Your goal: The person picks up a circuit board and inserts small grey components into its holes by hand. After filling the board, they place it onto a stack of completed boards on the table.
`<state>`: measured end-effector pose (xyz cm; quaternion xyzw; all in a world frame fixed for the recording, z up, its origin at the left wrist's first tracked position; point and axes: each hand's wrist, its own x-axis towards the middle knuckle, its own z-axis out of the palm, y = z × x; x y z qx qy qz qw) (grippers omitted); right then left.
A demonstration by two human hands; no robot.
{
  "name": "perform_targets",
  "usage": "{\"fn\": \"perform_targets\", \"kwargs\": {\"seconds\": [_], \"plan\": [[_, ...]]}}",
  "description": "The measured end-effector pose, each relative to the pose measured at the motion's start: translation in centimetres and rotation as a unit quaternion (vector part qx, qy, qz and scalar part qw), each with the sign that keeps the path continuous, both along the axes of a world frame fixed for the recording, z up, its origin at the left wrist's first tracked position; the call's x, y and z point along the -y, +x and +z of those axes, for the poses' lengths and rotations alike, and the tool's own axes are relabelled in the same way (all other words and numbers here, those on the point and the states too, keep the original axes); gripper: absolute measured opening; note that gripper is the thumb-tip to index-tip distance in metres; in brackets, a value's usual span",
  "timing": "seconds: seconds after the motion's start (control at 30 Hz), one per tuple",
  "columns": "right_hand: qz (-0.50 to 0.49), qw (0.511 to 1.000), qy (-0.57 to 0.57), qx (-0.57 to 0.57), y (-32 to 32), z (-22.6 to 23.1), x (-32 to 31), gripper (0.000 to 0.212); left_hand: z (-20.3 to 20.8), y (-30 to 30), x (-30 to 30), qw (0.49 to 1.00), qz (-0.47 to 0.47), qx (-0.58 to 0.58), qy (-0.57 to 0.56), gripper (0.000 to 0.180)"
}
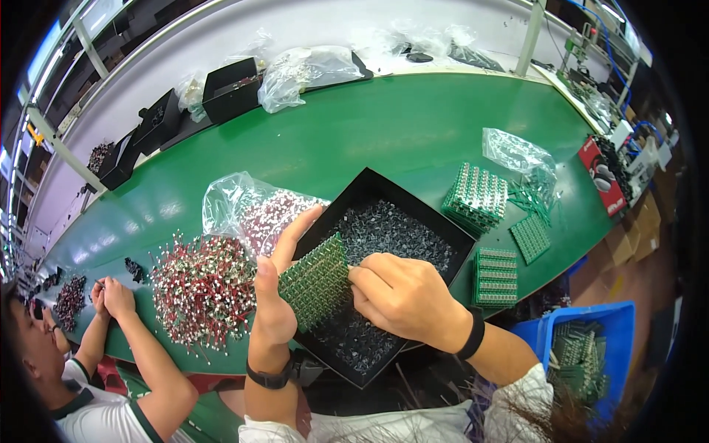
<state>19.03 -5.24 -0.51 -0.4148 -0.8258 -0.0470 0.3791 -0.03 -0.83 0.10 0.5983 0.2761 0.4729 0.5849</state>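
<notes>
My left hand (275,301) holds up a green circuit board panel (316,284) covered with rows of small parts, tilted on edge. The thumb and a finger of that hand reach up past the panel's left side. My right hand (399,292) is closed in a pinch at the panel's right edge; anything between its fingertips is too small to make out. Beneath both hands lies a black tray (458,247), set at an angle. Many small dark, shiny pieces (399,235) are spread inside it.
Left of the tray are a heap of red-wired white connectors (203,292) and a clear bag (229,203). Board stacks (476,196) (495,277) stand at right, above a blue bin (543,328). A co-worker's hands (111,295) work at far left. Black boxes (229,88) line the back.
</notes>
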Motion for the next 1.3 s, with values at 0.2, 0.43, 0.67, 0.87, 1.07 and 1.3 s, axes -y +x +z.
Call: {"fn": "perform_targets", "kwargs": {"seconds": [0.2,0.43,0.67,0.87,1.07,1.3], "plan": [[-0.008,1.000,0.016,0.024,-0.2,0.0,0.3,0.018,0.0,-0.4,0.0,0.999,-0.037,-0.008,-0.027,0.099],[-0.034,0.999,0.039,-0.017,0.0,0.1,0.3,0.016,0.8,0.1,0.3,0.997,-0.012,0.019,-0.073,0.104],[0.038,0.998,0.041,-0.004,-0.9,0.5,1.1,0.019,0.0,0.3,0.2,0.996,-0.012,0.037,-0.075,0.103],[0.079,0.995,0.052,0.037,-2.6,1.1,1.0,0.022,-0.1,-0.3,-0.1,0.993,-0.004,0.073,-0.089,0.098],[0.057,0.992,0.071,0.091,-1.9,1.2,1.5,0.016,-0.6,0.4,-0.9,0.985,-0.080,0.120,-0.098,0.094],[0.068,0.989,0.109,0.075,-3.2,-0.6,1.2,0.012,-0.6,0.6,0.3,0.968,0.030,0.178,-0.172,0.096]]}}
